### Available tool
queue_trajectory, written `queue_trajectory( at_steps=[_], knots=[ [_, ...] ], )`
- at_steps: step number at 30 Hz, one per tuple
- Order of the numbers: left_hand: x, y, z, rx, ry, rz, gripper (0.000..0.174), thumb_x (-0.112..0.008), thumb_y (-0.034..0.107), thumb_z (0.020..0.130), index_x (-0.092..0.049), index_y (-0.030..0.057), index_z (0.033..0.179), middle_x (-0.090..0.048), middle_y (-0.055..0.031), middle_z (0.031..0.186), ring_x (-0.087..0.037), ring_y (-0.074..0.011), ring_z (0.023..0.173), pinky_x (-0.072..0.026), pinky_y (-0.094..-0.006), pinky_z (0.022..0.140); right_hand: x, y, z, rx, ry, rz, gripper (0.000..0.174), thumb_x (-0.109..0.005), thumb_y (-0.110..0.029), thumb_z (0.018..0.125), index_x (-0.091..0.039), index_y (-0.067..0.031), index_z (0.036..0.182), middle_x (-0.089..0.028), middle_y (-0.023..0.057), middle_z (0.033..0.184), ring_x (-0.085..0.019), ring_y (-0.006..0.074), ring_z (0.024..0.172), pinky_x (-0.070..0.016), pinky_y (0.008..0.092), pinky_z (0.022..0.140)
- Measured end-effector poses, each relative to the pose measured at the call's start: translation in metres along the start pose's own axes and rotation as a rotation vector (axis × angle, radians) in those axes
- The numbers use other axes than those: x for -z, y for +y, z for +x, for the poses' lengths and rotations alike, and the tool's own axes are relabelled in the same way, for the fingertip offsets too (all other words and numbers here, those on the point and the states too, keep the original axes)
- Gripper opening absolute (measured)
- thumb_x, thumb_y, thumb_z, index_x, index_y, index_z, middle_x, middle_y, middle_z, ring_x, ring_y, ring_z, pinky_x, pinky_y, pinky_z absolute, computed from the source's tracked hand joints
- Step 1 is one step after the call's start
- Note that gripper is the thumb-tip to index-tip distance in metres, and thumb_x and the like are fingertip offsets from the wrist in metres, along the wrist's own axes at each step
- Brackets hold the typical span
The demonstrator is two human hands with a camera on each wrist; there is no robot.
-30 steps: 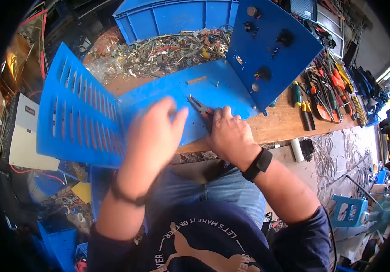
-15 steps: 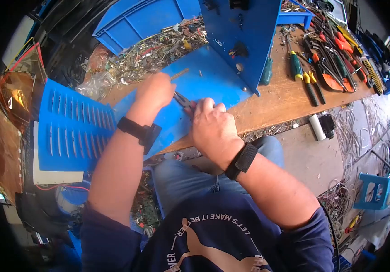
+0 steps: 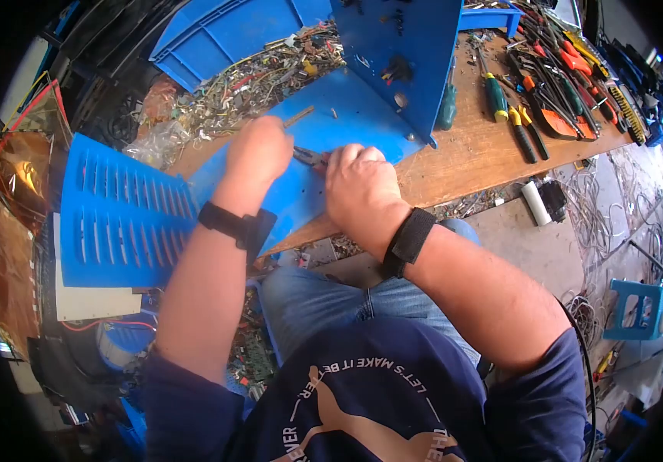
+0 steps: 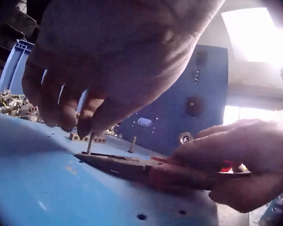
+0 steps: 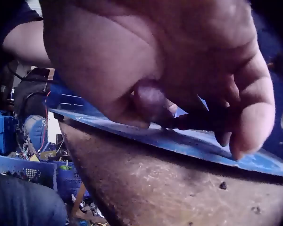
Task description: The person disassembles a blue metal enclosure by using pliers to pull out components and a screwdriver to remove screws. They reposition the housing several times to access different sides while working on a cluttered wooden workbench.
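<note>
A pair of pliers [image 3: 308,156] lies low over the blue metal panel [image 3: 347,96], gripped by my right hand [image 3: 364,185]. In the left wrist view the pliers [image 4: 118,167] have their tips at the foot of a thin upright metal post [image 4: 90,145]. My left hand [image 3: 260,150] pinches the top of that post between thumb and finger, its other fingers curled. A second post [image 4: 132,144] stands farther along the panel, near a small brass-coloured strip with holes [image 4: 80,138]. In the right wrist view, my right hand [image 5: 179,61] mostly hides the pliers.
A slotted panel side [image 3: 119,212] rises at left, a tall blue plate [image 3: 401,58] at right. Behind lie scrap parts [image 3: 270,69] and a blue crate [image 3: 231,38]. On the wooden bench [image 3: 454,169] are yellow-black pliers [image 3: 524,135], a screwdriver [image 3: 495,96] and several other tools.
My left hand has moved from a blurred spot over the panel's near part to the post by the pliers' tips. The right hand keeps its grip. The head view has turned.
</note>
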State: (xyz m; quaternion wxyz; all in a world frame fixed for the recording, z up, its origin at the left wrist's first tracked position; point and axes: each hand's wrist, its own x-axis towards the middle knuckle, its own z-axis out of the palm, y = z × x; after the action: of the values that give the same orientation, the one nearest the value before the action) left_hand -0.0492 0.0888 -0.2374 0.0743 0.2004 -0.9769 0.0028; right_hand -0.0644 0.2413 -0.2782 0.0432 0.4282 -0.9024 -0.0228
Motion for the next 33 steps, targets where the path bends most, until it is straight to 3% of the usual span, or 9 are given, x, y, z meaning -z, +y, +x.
queue_trajectory(
  at_steps=[1, 3, 6, 7, 10, 14, 24, 27, 33],
  knots=[
    [-0.001, -0.001, -0.003, 0.012, 0.078, -0.012, 0.019, -0.059, 0.02, 0.08, -0.066, 0.0023, 0.081, -0.065, -0.016, 0.077, -0.063, -0.0291, 0.073, -0.0496, -0.0377, 0.066, 0.004, -0.001, 0.001, 0.001, -0.024, -0.011, 0.039, -0.044, -0.023, 0.088, -0.052, 0.0064, 0.113, -0.053, 0.0229, 0.103, -0.055, 0.037, 0.084, -0.047, 0.0428, 0.04],
    [-0.002, -0.005, -0.007, 0.143, -0.044, -0.381, 0.019, -0.057, 0.02, 0.082, -0.064, 0.0017, 0.082, -0.063, -0.0119, 0.074, -0.062, -0.0233, 0.065, -0.0489, -0.0344, 0.059, 0.01, -0.003, 0.002, -0.001, -0.073, -0.033, 0.039, -0.045, -0.022, 0.087, -0.052, 0.0065, 0.114, -0.052, 0.0236, 0.104, -0.055, 0.0382, 0.086, -0.0468, 0.0432, 0.039],
    [0.0, 0.002, -0.04, 0.366, -0.313, -1.015, 0.019, -0.054, 0.02, 0.085, -0.06, 0.0021, 0.087, -0.06, -0.007, 0.074, -0.059, -0.0156, 0.058, -0.0467, -0.0296, 0.05, 0.007, -0.003, -0.001, 0.0, 0.026, -0.132, 0.034, -0.051, -0.024, 0.083, -0.056, 0.0034, 0.102, -0.056, 0.0159, 0.094, -0.058, 0.0264, 0.081, -0.0495, 0.0323, 0.068],
    [0.0, 0.009, -0.055, 0.44, -0.415, -1.242, 0.019, -0.053, 0.02, 0.086, -0.059, 0.0024, 0.09, -0.059, -0.0056, 0.074, -0.057, -0.0132, 0.056, -0.0457, -0.028, 0.048, 0.014, -0.001, -0.003, 0.025, -0.001, -0.062, 0.036, -0.052, -0.026, 0.083, -0.056, 0.0041, 0.102, -0.056, 0.0171, 0.095, -0.059, 0.0275, 0.082, -0.0499, 0.0331, 0.069],
    [-0.022, 0.016, -0.078, 0.412, -0.368, -1.327, 0.016, -0.047, 0.016, 0.088, -0.057, 0.0046, 0.094, -0.06, -0.008, 0.081, -0.061, -0.0179, 0.065, -0.0519, -0.0302, 0.058, 0.034, 0.006, -0.008, 0.079, -0.079, 0.115, 0.042, -0.054, -0.03, 0.082, -0.055, 0.0063, 0.102, -0.056, 0.0206, 0.097, -0.06, 0.0307, 0.086, -0.0509, 0.0356, 0.074],
    [-0.01, 0.03, -0.086, 0.538, -0.388, -1.786, 0.016, -0.046, 0.012, 0.089, -0.057, 0.0015, 0.095, -0.061, -0.009, 0.091, -0.062, -0.0201, 0.079, -0.0542, -0.0352, 0.069, 0.038, 0.007, -0.008, 0.055, -0.136, 0.234, 0.05, -0.056, -0.034, 0.08, -0.051, 0.0092, 0.105, -0.055, 0.0247, 0.101, -0.059, 0.0351, 0.092, -0.0501, 0.0384, 0.079],
    [-0.019, 0.032, -0.087, 0.551, -0.4, -1.769, 0.01, -0.052, 0.004, 0.085, -0.055, -0.0022, 0.092, -0.059, -0.0115, 0.089, -0.06, -0.0203, 0.079, -0.055, -0.0331, 0.061, 0.036, 0.014, -0.015, -0.05, -0.129, 0.408, 0.076, -0.067, -0.049, 0.07, -0.046, 0.009, 0.114, -0.052, 0.0266, 0.108, -0.052, 0.0394, 0.105, -0.0451, 0.0405, 0.088],
    [-0.024, 0.031, -0.089, 0.527, -0.395, -1.748, 0.011, -0.053, 0.004, 0.084, -0.055, -0.0027, 0.092, -0.059, -0.0109, 0.088, -0.06, -0.019, 0.078, -0.0543, -0.0324, 0.062, 0.033, 0.009, -0.019, -0.032, -0.134, 0.369, 0.051, -0.056, -0.03, 0.079, -0.047, 0.0084, 0.112, -0.052, 0.0226, 0.109, -0.054, 0.0342, 0.102, -0.0495, 0.0391, 0.082],
    [-0.028, 0.028, -0.089, 0.503, -0.343, -1.69, 0.011, -0.054, 0.003, 0.082, -0.056, -0.0027, 0.092, -0.059, -0.0103, 0.088, -0.058, -0.0174, 0.076, -0.0503, -0.0293, 0.059, 0.023, -0.005, -0.023, -0.133, -0.039, 0.419, 0.055, -0.057, -0.036, 0.079, -0.047, 0.0077, 0.111, -0.053, 0.0257, 0.105, -0.054, 0.0395, 0.099, -0.0472, 0.0414, 0.085]
  ],
)
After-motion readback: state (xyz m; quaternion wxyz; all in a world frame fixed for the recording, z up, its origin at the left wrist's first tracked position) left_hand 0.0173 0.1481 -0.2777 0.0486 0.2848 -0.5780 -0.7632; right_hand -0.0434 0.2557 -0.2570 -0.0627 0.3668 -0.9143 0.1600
